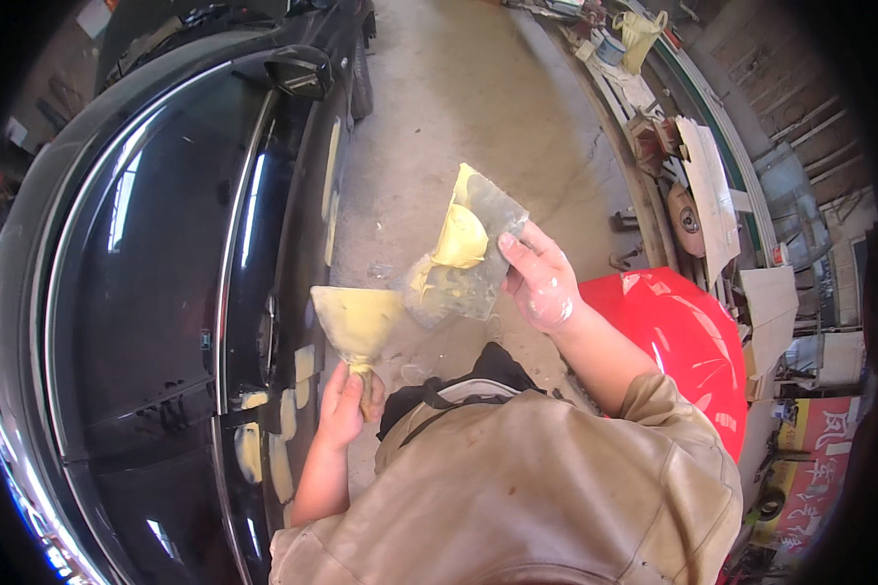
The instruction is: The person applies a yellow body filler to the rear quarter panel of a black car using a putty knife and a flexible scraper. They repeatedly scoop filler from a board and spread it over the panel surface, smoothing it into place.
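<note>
My left hand (pixel 343 408) is closed round the handle of a putty knife (pixel 357 322), whose wide blade is coated with yellow filler and points away from me. In my right hand (pixel 539 278) is a flat, greyish mixing board (pixel 470 283), pinched at its right edge between thumb and fingers. A thick lump of yellow putty (pixel 461 239) sits on the board, with more smeared toward its far corner and left edge. White residue marks my right palm. Knife and board are held close together over the floor, the blade left of the board.
A black car (pixel 166 322) fills the left side, with yellow filler patches (pixel 250 450) along its lower side and a wing mirror (pixel 299 73) farther off. To the right lie a red car panel (pixel 678 336), cardboard pieces (pixel 769 317) and a cluttered bench with a yellowish bag (pixel 640 41).
</note>
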### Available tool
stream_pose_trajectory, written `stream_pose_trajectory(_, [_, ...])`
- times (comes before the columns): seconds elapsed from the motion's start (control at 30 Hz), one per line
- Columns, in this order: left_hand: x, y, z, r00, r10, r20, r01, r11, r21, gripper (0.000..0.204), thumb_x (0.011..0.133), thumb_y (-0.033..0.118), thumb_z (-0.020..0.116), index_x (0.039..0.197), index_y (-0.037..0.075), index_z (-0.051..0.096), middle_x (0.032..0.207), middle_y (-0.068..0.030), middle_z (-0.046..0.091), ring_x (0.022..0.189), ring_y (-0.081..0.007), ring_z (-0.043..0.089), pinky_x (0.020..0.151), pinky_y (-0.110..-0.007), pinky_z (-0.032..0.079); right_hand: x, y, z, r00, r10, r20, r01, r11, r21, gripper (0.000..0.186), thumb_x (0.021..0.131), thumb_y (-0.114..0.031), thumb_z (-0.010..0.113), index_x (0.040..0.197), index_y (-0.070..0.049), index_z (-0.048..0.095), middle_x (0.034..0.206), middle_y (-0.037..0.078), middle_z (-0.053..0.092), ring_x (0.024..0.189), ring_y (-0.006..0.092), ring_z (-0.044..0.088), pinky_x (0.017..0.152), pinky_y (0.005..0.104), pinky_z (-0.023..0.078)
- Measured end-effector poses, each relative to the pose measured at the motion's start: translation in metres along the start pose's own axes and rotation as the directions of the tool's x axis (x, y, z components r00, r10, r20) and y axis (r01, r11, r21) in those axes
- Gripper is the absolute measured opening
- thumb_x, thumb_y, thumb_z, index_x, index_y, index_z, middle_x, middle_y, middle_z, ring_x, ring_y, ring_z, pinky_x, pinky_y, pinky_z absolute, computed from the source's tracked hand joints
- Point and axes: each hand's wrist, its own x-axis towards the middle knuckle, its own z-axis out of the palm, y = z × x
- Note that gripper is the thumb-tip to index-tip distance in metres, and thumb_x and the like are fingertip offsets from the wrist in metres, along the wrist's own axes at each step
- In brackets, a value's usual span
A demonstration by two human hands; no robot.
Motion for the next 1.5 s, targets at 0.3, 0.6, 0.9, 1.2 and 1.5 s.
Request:
stream_pose_trajectory(0.3, [0.002,0.017,0.029,0.945,-0.179,0.274,0.176,0.984,0.035,0.034,0.110,0.028,0.046,0.129,0.000,0.052,0.076,-0.0026,0.054,0.054,-0.0072,0.045,0.048,-0.023,0.037,-0.042,0.008,0.015,0.760,-0.454,0.464,0.615,0.272,-0.741,0.043,0.099,-0.004,0.062,0.141,-0.004,0.055,0.110,0.012,0.071,0.069,0.0220,0.069,0.061,0.0305,0.055])
stream_pose_trajectory(0.6, [-0.046,-0.021,0.041,0.966,-0.127,0.227,0.102,0.988,0.117,0.030,0.110,0.026,0.048,0.125,0.001,0.056,0.076,-0.0002,0.053,0.054,-0.0058,0.042,0.049,-0.022,0.035,-0.096,-0.007,0.012,0.718,-0.098,0.689,0.695,0.043,-0.718,0.059,0.087,0.001,0.067,0.144,-0.009,0.054,0.112,0.014,0.073,0.073,0.0320,0.072,0.056,0.0410,0.058])
stream_pose_trajectory(0.9, [-0.144,-0.087,0.078,0.996,-0.068,0.050,0.067,0.998,0.020,0.043,0.107,0.040,0.053,0.128,0.003,0.051,0.077,-0.0043,0.051,0.058,-0.0099,0.044,0.050,-0.025,0.035,-0.181,0.056,-0.054,0.764,0.388,0.515,0.557,0.006,-0.831,0.051,0.087,-0.004,0.062,0.138,-0.004,0.058,0.071,0.016,0.063,0.061,0.0353,0.065,0.054,0.0458,0.052])
stream_pose_trajectory(1.2, [-0.289,-0.170,0.119,0.963,-0.070,-0.261,0.066,0.998,-0.024,0.046,0.107,0.040,0.053,0.131,0.002,0.046,0.076,-0.0085,0.052,0.052,-0.0119,0.046,0.044,-0.026,0.039,-0.311,0.114,-0.118,0.933,-0.072,0.353,0.356,0.338,-0.871,0.024,0.093,-0.003,0.066,0.116,0.000,0.063,0.093,0.020,0.070,0.069,0.0405,0.063,0.059,0.0442,0.052])
stream_pose_trajectory(1.5, [-0.395,-0.221,0.181,0.970,-0.070,-0.231,-0.010,0.945,-0.328,0.024,0.112,0.027,0.044,0.124,0.007,0.050,0.086,-0.0047,0.055,0.062,-0.0103,0.049,0.051,-0.023,0.040,-0.382,0.148,-0.090,0.904,-0.150,0.400,0.417,0.511,-0.752,0.019,0.097,-0.007,0.062,0.115,-0.002,0.066,0.080,0.012,0.063,0.068,0.0261,0.061,0.063,0.0383,0.049])
